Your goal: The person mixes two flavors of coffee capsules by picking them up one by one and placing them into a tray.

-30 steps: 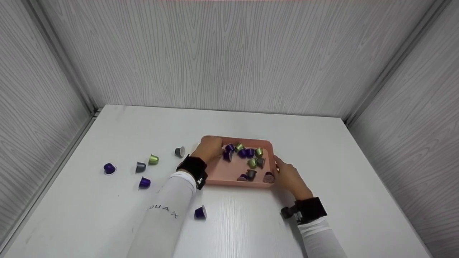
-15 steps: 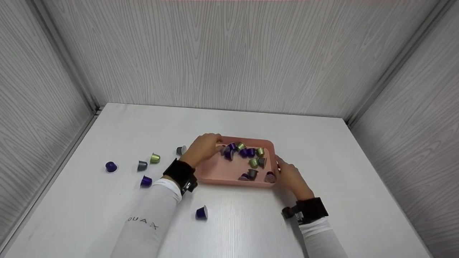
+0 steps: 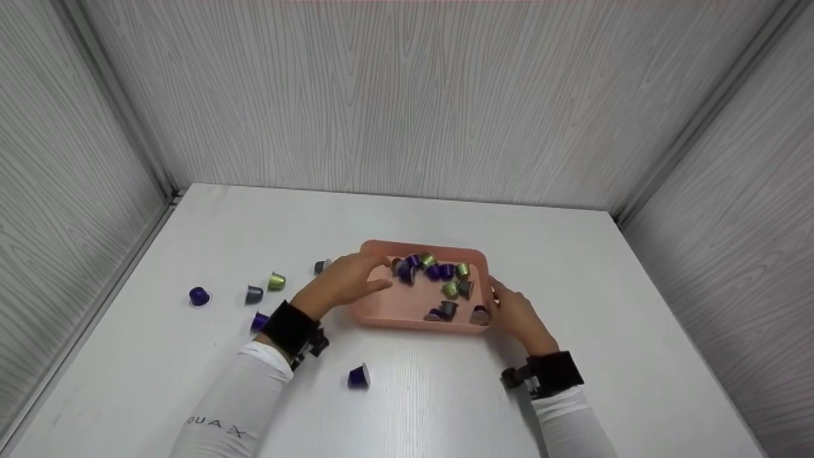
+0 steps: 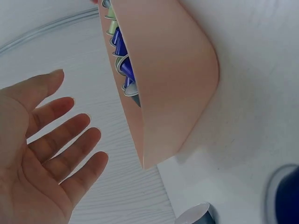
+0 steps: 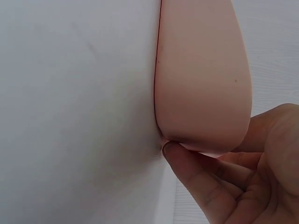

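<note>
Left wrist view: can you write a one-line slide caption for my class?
Left hand, fingers spread and holding nothing, near a pink tray of capsules.

A pink tray (round-cornered) holds purple, green and grey capsules; 6 more lie outside.

Looks like smooth plastic in tray, matt along outer wall; shines like metal on green pods and purple pods; looks duller, yet metallic, on grey pods; foil-like at lids; smooth with soft sheen on table; wood-grained and matt on panels, real wood or print impossible to tell; matt cloth in sleeves; matt, material unclear, at wristbands.
</note>
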### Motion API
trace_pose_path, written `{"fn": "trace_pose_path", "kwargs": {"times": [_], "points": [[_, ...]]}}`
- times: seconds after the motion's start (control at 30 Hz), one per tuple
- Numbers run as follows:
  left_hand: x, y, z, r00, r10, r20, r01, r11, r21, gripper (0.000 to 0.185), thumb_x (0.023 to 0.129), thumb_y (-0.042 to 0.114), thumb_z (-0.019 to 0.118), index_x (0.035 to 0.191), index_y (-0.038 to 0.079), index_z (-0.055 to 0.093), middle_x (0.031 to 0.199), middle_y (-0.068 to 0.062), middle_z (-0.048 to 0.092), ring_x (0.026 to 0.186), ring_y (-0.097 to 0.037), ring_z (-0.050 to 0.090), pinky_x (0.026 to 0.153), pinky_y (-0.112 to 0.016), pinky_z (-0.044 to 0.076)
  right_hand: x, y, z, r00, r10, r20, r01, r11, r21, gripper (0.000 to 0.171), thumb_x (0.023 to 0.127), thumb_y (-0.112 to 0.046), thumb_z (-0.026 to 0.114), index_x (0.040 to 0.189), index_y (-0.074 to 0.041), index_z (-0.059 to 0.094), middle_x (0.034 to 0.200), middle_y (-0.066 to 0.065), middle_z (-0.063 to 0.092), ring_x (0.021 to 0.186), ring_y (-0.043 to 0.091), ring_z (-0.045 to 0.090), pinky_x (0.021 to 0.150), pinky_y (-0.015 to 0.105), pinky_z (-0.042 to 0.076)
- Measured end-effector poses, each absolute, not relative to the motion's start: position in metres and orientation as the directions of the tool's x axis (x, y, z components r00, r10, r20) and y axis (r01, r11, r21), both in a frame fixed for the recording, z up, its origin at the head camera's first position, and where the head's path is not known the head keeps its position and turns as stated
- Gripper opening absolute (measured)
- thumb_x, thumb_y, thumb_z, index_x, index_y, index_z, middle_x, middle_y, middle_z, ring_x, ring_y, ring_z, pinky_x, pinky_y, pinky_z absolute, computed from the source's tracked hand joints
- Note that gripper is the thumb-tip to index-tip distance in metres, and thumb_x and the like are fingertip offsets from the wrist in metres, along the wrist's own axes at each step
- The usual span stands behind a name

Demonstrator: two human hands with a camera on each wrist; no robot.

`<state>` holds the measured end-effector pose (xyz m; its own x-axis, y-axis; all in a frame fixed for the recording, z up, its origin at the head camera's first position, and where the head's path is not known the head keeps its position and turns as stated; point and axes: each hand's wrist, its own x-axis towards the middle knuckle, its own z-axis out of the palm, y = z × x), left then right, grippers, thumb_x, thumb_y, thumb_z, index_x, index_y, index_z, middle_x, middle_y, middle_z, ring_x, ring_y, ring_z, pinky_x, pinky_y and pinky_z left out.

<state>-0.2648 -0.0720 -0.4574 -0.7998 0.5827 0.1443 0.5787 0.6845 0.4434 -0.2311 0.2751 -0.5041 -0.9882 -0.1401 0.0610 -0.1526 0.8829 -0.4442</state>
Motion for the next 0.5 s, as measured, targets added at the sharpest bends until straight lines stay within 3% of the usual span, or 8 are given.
{"fn": "trace_pose_path", "kwargs": {"times": [0.27, 0.5], "points": [[-0.245, -0.091, -0.457, -0.727, 0.671, 0.144, 0.662, 0.628, 0.41, 0.08, 0.088, 0.068, 0.052, 0.148, 0.016, 0.043, 0.153, -0.012, 0.036, 0.141, -0.032, 0.031, 0.111, -0.05, 0.029, -0.231, 0.274, -0.503, -0.988, -0.141, 0.056, -0.151, 0.881, -0.448, 0.051, 0.099, -0.013, 0.052, 0.146, 0.001, 0.041, 0.109, 0.018, 0.068, 0.081, 0.023, 0.062, 0.071, 0.042, 0.051], [-0.225, -0.102, -0.465, -0.663, 0.723, 0.194, 0.729, 0.566, 0.385, 0.08, 0.09, 0.063, 0.054, 0.153, 0.018, 0.035, 0.156, -0.016, 0.031, 0.143, -0.035, 0.025, 0.113, -0.055, 0.022, -0.23, 0.276, -0.504, -0.987, -0.15, 0.064, -0.162, 0.88, -0.445, 0.052, 0.098, -0.012, 0.053, 0.147, 0.002, 0.04, 0.109, 0.017, 0.068, 0.08, 0.022, 0.062, 0.069, 0.041, 0.05]]}}
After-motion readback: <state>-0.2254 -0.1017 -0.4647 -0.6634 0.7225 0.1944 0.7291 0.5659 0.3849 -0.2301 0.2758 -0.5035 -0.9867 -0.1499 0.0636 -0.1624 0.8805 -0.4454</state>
